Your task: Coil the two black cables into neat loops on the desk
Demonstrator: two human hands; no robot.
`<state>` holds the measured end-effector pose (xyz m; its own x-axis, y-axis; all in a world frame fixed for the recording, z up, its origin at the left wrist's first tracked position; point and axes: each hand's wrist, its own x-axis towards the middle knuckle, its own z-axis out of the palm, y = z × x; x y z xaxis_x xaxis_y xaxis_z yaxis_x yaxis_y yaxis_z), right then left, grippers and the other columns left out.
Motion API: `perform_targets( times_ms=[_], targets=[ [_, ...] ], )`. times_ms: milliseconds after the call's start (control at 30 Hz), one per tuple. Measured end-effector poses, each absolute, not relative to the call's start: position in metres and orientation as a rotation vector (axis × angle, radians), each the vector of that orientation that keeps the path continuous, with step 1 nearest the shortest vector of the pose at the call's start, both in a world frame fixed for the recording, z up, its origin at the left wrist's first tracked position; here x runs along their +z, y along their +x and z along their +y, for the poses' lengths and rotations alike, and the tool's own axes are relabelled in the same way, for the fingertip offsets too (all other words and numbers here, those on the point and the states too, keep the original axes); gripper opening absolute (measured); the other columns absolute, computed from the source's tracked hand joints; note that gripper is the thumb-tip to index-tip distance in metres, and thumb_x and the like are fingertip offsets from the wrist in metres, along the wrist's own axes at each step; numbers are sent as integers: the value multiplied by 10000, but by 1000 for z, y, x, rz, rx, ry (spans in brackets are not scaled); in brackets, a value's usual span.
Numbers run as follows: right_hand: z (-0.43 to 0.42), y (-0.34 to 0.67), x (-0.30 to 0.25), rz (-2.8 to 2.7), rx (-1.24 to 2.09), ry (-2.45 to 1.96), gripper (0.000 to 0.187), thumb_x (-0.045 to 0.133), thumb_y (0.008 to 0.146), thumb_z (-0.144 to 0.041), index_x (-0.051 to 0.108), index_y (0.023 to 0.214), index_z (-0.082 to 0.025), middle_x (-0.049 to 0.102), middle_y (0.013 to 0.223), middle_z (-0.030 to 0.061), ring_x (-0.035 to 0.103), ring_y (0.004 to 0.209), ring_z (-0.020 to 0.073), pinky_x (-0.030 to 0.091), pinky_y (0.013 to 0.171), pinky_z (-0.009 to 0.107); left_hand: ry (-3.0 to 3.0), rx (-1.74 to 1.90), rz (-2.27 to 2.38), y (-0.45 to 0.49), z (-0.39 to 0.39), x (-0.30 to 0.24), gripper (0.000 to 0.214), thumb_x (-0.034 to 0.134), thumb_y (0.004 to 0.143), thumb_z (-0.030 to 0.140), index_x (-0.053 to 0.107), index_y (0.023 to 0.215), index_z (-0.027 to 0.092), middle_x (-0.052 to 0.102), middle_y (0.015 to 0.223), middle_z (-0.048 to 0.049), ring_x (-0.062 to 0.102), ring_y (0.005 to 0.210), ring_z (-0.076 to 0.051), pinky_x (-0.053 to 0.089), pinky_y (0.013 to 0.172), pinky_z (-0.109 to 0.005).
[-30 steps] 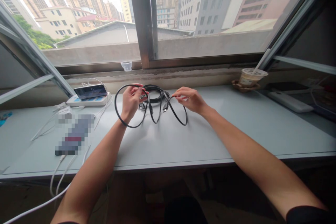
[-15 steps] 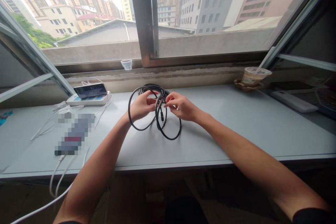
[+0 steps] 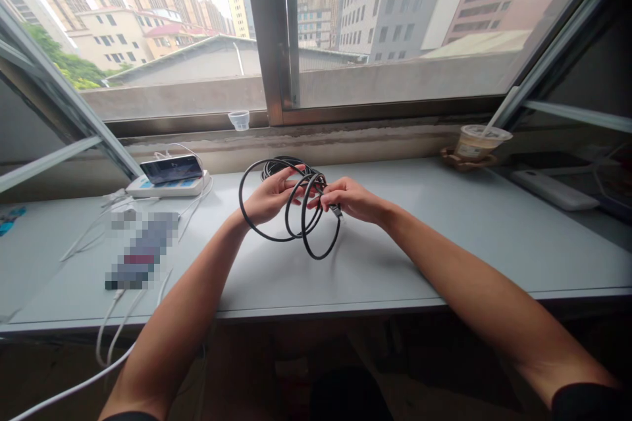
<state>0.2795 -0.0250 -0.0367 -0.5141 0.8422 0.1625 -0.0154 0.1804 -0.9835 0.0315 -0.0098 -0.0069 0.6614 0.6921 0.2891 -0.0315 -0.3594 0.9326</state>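
A black cable [image 3: 320,258] hangs in loose loops between my hands, above the desk. My left hand [image 3: 269,198] is closed around part of the loops, and one wide loop passes over its wrist. With thumb and fingers pinched, my right hand [image 3: 348,198] grips the loops on their right side. Below its fingers the cable's plug [image 3: 336,212] sticks out, pointing down to the right. Behind my left hand, more coiled turns of the cable lie toward the back of the desk. Some fingertips are hidden by the loops.
On the left, a phone leans on a white power strip [image 3: 190,189], with white cords [image 3: 106,210] and a blurred-out item [image 3: 145,247] nearby. A lidded drink cup [image 3: 474,145] stands back right. A clear small cup [image 3: 239,120] sits on the window sill.
My right hand has shifted slightly right, drawing the loops with it. The plug has moved from hanging between the hands to just beneath my right fingers.
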Motion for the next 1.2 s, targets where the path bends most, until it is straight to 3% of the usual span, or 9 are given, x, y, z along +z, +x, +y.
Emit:
perform_targets(
  times_ms=[167,267,467,600,667,833,967,1067,1200],
  targets=[
    [-20,299,-26,-1433,1436,-733,285,794,723,-399,664,576,-194,796,1182,122,712,961,262,582,889,409,1868,970,714,4,10,-4,592,797,885,477,678,1374,166,803,1012,-131,757,867,-230,565,722,-304],
    [-16,307,-24,-1209,1419,-621,310,765,770,-388,590,585,-211,798,1165,70,716,941,211,601,924,373,1847,1167,987,-18,23,-5,513,730,900,386,692,1350,143,789,994,-96,668,744,-150,492,670,-267],
    [-14,286,-33,-1067,1427,-696,103,707,819,-228,668,910,-204,762,1246,89,782,1028,242,616,987,414,1650,1173,1154,-1,13,-13,444,517,995,550,655,1076,136,611,746,-18,551,576,-125,445,558,-261],
    [-19,273,-37,-1089,1476,-733,809,673,710,-70,485,1447,-347,710,1328,32,791,1001,213,651,911,419,1690,1124,1345,29,-4,-19,555,753,868,510,497,1239,186,645,909,-24,617,625,-144,484,535,-257],
    [-21,270,-39,-1111,1490,-727,959,662,685,-61,380,1544,-381,691,1313,30,783,985,207,665,852,398,1744,1104,1399,38,-8,-22,523,766,841,367,505,1254,179,662,924,-36,615,643,-149,498,565,-264],
    [-22,260,-45,-1286,1264,-837,565,712,925,-412,511,1439,-292,621,914,-29,625,610,116,653,618,324,1722,1005,1312,48,-17,-21,450,663,789,141,584,1232,163,689,881,-33,631,670,-151,535,634,-277],
    [-20,258,-47,-1293,1063,-892,464,649,947,-675,561,1084,-241,515,773,-63,436,489,71,605,512,289,1514,1065,1074,57,-25,-17,559,745,840,250,551,1359,168,663,934,-30,632,673,-124,567,603,-262],
    [-22,257,-47,-1363,1039,-950,442,595,982,-678,548,1037,-242,507,786,-50,382,469,63,483,405,227,1466,1173,1005,63,-27,-18,562,689,961,429,544,1444,181,585,858,1,493,567,-72,503,516,-215],
    [-28,252,-48,-1539,1062,-986,362,522,1041,-581,571,1199,-259,534,889,-13,412,502,83,454,386,233,1493,1122,1088,66,-27,-22,407,598,1012,451,728,1274,168,538,856,-18,370,532,-51,303,408,-174]
  ],
)
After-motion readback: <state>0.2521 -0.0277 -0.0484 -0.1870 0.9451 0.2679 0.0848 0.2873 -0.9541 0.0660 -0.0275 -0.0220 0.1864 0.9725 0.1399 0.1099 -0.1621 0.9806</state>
